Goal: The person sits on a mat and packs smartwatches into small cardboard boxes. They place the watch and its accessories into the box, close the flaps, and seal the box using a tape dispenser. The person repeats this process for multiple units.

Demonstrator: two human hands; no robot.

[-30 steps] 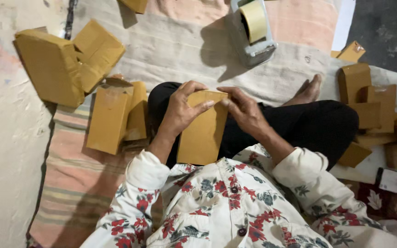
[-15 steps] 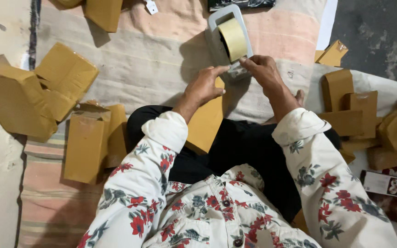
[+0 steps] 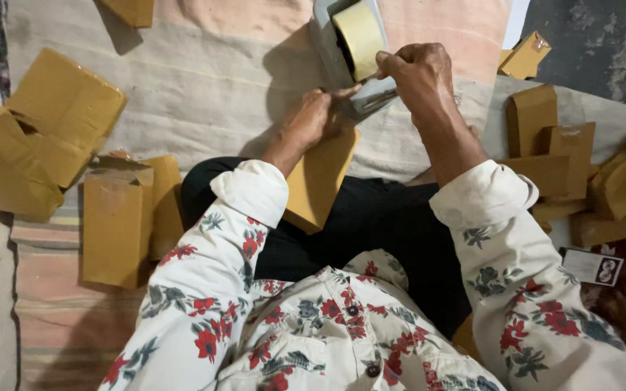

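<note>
At far left a heap of open brown cartons [image 3: 34,148] lies on the cloth [image 3: 204,87], flaps loose and unsealed as far as can be seen. Just right of it, near the person's knee, two flat folded boxes [image 3: 121,221] lie side by side, one overlapping the other.

In the middle, the left hand [image 3: 313,119] is closed around the upper end of a flat brown box [image 3: 320,181], which rests tilted on the black-clad lap with its top edge up against the tape dispenser [image 3: 349,47]. No tape shows on the face of this box, so by the look of it the sealing is only at its start.

The right hand [image 3: 418,72] sits at the dispenser's near end, thumb and fingers pinched at the tape coming off the pale roll [image 3: 362,36]; whether a strip is already drawn out I cannot tell, since the fingers cover that spot.

At right, a cluster of small boxes [image 3: 577,174] lies on the cloth, closed in shape, and one more small box [image 3: 524,54] lies farther off. Whether these are taped cannot be made out. A small printed card [image 3: 592,266] lies near the right sleeve.
</note>
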